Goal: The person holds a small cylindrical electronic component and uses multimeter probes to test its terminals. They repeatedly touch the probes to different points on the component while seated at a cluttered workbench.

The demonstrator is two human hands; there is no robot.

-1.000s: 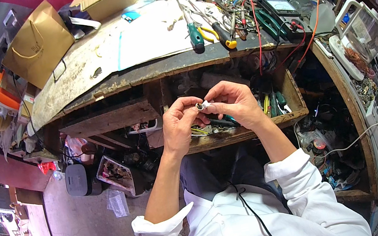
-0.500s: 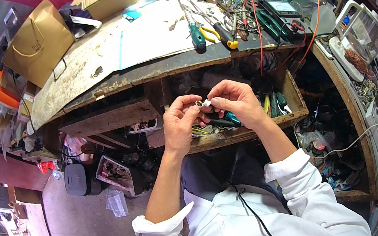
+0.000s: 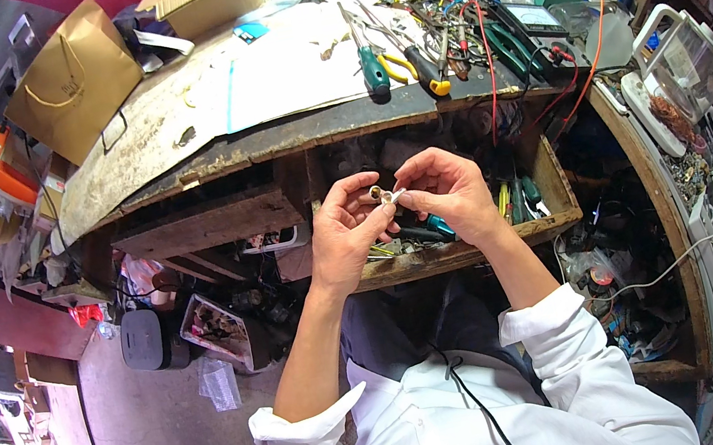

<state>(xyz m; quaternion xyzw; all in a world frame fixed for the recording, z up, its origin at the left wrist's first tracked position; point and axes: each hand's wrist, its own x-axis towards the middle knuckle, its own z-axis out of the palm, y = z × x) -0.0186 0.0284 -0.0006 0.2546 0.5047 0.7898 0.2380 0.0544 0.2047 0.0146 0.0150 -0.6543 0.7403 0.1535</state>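
Over the open drawer, my left hand (image 3: 344,236) pinches a small round piece (image 3: 375,192) with a white rim and a dark and gold middle. My right hand (image 3: 450,198) is closed on a small white piece (image 3: 399,197) with a thin end, its fingertips close to those of the left. The two pieces meet or nearly touch; whether they are joined I cannot tell. Below the hands, the wooden drawer (image 3: 466,251) holds several hand tools, among them green-handled ones (image 3: 530,190) on its right side.
On the bench lie a green-handled screwdriver (image 3: 372,67), yellow-handled pliers (image 3: 395,69), white sheets (image 3: 283,73) and a meter (image 3: 533,18) with red leads. A brown paper bag (image 3: 70,82) stands at the left. Bins (image 3: 243,338) are on the floor; clutter fills the right shelf.
The small pieces have turned between my fingertips, so the round end and a white part show more. My left thumb has shifted slightly right. Both forearms stay nearly where they were.
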